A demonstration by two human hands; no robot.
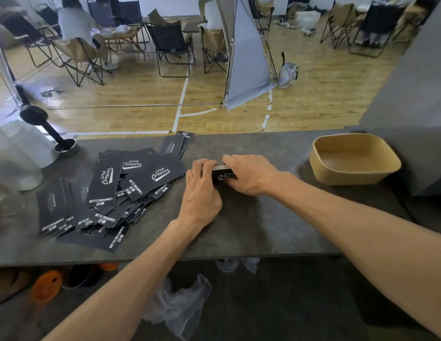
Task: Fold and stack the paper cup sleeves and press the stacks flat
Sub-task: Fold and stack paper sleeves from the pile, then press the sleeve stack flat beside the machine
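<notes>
- A small stack of folded black paper cup sleeves with white lettering [224,174] sits near the middle of the dark grey stone-look counter [263,217], caught between the person's two hands.
- The left hand [201,193] comes in from 7 o'clock; its curled fingers [202,166] wrap the stack's left end, with the palm low over the counter.
- The right hand [249,174] comes in from 4 o'clock; its fingers are curled over the far long edge and the right end, so most of the stack is hidden beneath them.
- Whether the thumbs are under or behind the stack I cannot tell.
- The relation that matters: the stack's long axis runs roughly from 9 to 3 o'clock, one hand at each end, both equally close. Pressing it flat would likely mean bearing straight down from above rather than squeezing the ends inward.
- The loose pile of unfolded flat black printed sleeves [111,190] fans out at 9 o'clock from the hands, just beside the left hand, so that hand is the nearer one for fetching another sleeve.
- A few more black sleeves [177,143] lie at 11 o'clock by the counter's far edge.
- A tan rounded-rectangle paper bowl [386,166] stands well apart at 3 o'clock.
</notes>
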